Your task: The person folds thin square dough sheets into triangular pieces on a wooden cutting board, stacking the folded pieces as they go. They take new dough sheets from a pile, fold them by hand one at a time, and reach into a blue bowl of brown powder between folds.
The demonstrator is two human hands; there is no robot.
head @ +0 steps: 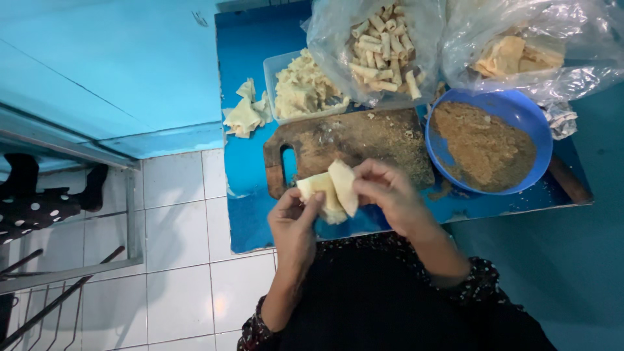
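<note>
Pinching wrapper between left hand and right hand, folding over filling; bowl waiting just right, board beyond.

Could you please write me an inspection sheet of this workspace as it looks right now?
Surface: small blue table, partly covered by a brown wooden cutting board with a handle hole.
Job's things: pale yellow folded pastry wrapper, held above the board by both hands.
Clutter: round blue plastic bowl of brown crumbly filling; clear plastic bag of rolled pastries; second clear bag of flat wrappers; clear plastic tub of wrapper scraps; loose scraps.
Hands: left hand and right hand pinch the wrapper.
Cables: nothing seen.
Surroundings: white tiled floor, light blue wall, metal rack.
</note>
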